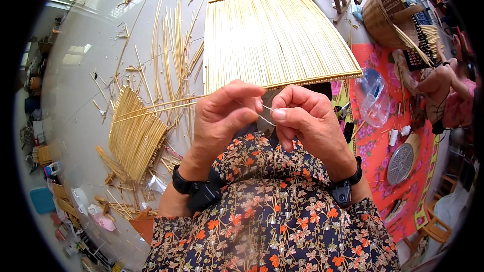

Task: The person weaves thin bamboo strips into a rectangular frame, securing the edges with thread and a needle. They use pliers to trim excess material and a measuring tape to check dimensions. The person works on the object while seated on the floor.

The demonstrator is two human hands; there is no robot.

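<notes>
My left hand (pixel 222 113) and my right hand (pixel 312 123) are close together in front of my lap, fingers bent. Between them runs a thin whitish cord (pixel 265 120), forming a small loop. My right thumb and forefinger pinch one part of it, and the left fingers close on the other. Two thin pale stalks (pixel 161 109) reach from the left up to my left hand; whether its fingers grip them is hidden. Just beyond my hands lies a flat panel of pale straw stalks (pixel 277 38), its near edge bound in a braided row behind my fingers.
On the floor at left are loose stalks (pixel 169 55) and a smaller straw panel (pixel 133 133). At right, a red flowered cloth (pixel 370 171) carries a clear plastic bag (pixel 374 98), a white thread spool (pixel 393 137) and a round grey perforated disc (pixel 401 163). A wicker basket (pixel 380 17) and another person (pixel 456 88) are beyond.
</notes>
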